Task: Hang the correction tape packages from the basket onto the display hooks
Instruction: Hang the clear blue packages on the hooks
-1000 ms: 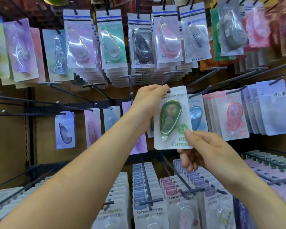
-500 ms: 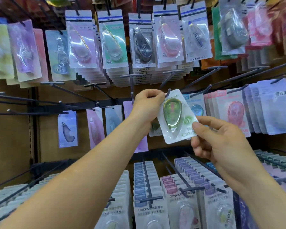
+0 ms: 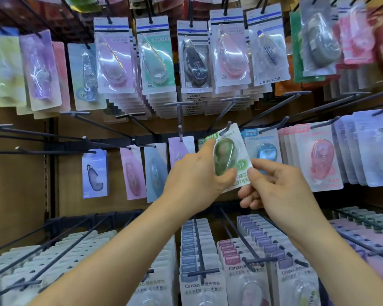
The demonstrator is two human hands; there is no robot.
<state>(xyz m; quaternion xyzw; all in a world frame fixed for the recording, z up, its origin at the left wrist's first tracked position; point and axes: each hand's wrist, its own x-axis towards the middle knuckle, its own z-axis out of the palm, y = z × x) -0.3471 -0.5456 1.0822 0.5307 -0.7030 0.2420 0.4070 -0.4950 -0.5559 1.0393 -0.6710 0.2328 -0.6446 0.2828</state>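
Green-cased correction tape package [image 3: 227, 157], on a white card, held in both hands before the display wall. The left hand [image 3: 195, 182] grips it from 8 o'clock, with the thumb curled over the lower end of the blister and the forefinger reaching up the card's left edge. The right hand [image 3: 274, 188] pinches the card's lower right corner from 4 o'clock, thumb on the front face and the other fingers curled below. The package is tilted, its top leaning toward 11 o'clock. Its upper edge meets the tip of a dark display hook [image 3: 227, 129]; whether the hook passes through the hang hole cannot be told. Just beside it at 3 o'clock hangs a blue package [image 3: 264, 151], then pink packages [image 3: 318, 160]. At 9 o'clock hangs a lilac package [image 3: 180, 149]. At 12 o'clock is a higher row of MONO AIR packages [image 3: 195, 62]. At 6 o'clock, below the forearms, are dense rows of Campus refill packs [image 3: 200, 283] on long hooks.
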